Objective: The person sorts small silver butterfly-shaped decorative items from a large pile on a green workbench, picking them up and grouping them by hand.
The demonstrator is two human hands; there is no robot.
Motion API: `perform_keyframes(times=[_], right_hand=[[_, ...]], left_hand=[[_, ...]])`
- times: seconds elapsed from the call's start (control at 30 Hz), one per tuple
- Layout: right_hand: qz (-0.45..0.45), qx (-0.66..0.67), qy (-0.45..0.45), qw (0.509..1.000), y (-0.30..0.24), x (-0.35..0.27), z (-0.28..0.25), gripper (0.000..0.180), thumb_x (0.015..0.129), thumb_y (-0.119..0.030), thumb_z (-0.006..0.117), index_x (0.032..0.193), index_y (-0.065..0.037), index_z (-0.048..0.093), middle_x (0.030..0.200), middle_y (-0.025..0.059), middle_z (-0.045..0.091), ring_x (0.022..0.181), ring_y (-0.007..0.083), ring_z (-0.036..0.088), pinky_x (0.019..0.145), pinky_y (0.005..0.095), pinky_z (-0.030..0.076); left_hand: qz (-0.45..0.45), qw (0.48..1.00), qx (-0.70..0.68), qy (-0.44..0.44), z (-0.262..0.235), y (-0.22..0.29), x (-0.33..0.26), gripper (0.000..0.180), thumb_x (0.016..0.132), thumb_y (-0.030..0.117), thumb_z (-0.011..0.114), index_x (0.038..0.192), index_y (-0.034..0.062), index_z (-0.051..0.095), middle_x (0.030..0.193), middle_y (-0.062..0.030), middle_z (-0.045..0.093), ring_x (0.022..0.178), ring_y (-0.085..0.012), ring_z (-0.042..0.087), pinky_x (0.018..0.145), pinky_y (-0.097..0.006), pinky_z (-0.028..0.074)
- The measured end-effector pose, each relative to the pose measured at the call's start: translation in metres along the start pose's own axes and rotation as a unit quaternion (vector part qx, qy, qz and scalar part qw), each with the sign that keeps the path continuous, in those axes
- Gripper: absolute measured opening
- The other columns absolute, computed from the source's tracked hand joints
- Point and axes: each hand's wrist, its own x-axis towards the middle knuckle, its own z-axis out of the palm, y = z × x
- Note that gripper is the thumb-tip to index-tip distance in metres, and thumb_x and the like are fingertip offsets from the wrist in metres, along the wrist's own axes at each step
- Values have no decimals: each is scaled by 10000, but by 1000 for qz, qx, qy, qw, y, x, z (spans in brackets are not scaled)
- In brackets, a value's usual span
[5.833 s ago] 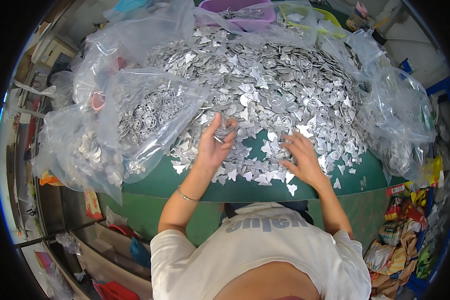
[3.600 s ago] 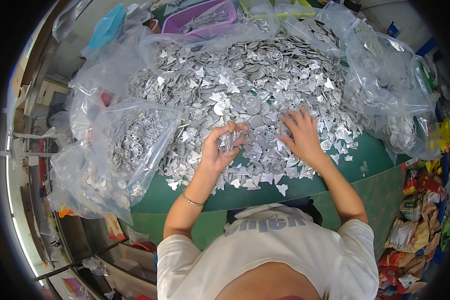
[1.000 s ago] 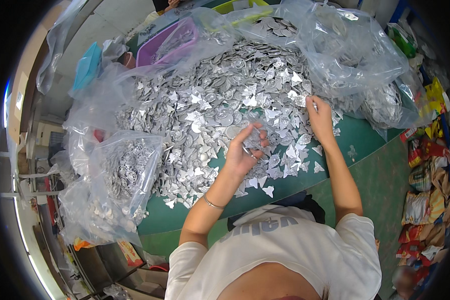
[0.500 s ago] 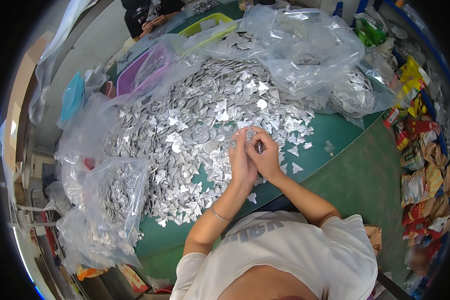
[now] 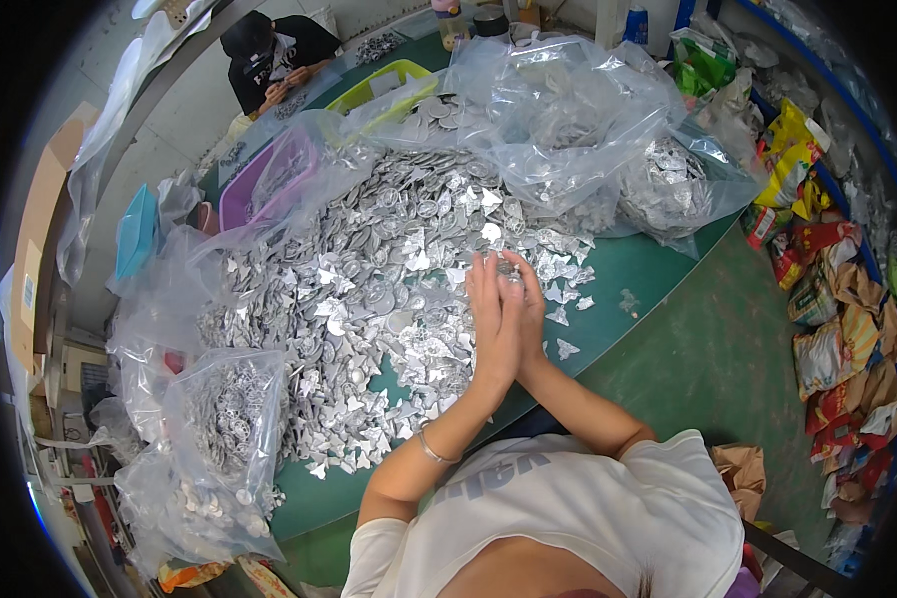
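Note:
A wide heap of small silver metal pieces point(image 5: 369, 289) covers the green table point(image 5: 628, 269). My left hand point(image 5: 490, 321) and my right hand point(image 5: 526, 311) are pressed together palm to palm over the heap's right edge. A few silver pieces point(image 5: 509, 268) sit pinched between the fingertips of both hands. A thin bracelet point(image 5: 431, 448) circles my left wrist. A few loose pieces point(image 5: 566, 348) lie on bare table beside my hands.
Clear plastic bags of silver pieces stand at the left point(image 5: 219, 439) and back right point(image 5: 608, 130). A purple tray point(image 5: 259, 179) and a yellow-green tray point(image 5: 379, 85) sit at the back. Another person point(image 5: 274, 60) works at the far end. Coloured wrappers point(image 5: 827, 299) litter the floor at right.
My hands left the heap where they were gathering pieces apart and have come together, palms touching, holding pieces at the fingertips. The view has swung toward the left.

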Motion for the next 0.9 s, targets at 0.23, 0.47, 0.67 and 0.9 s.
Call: perform_keyframes(times=[0.23, 0.47, 0.67, 0.9], right_hand=[[211, 226, 106, 945, -48, 7, 5, 326, 922, -163, 473, 1244, -124, 504, 1124, 90, 527, 985, 205, 537, 878, 350, 435], [105, 381, -4, 919, -104, 47, -37, 260, 840, -128, 589, 1100, -118, 594, 930, 63, 610, 893, 229, 585, 800, 432, 472], [-183, 245, 114, 945, -237, 139, -81, 196, 911, -55, 501, 1100, -21, 540, 990, 124, 557, 951, 290, 551, 908, 490, 441], [-199, -589, 170, 765, -250, 204, -171, 387, 897, -282, 582, 1144, 14, 592, 1131, 174, 592, 996, 302, 596, 872, 384, 452]], left_hand=[[86, 991, -97, 38, 6, 2, -12, 601, 873, 15, 479, 1433, 27, 261, 1510, -164, 173, 1388, -277, 230, 1118, -368, 198], [192, 974, -54, 109, -28, -14, -25, 456, 816, -81, 500, 1266, -9, 477, 1388, -150, 351, 1326, -270, 335, 1107, -381, 241], [106, 987, 94, 70, -68, -38, -30, 335, 796, -2, 592, 1130, 24, 579, 1271, -163, 469, 1189, -327, 460, 1022, -391, 339], [108, 953, 282, 35, -87, -65, -34, 328, 794, 65, 644, 1114, 23, 582, 1303, -182, 449, 1254, -389, 384, 1050, -504, 281]])
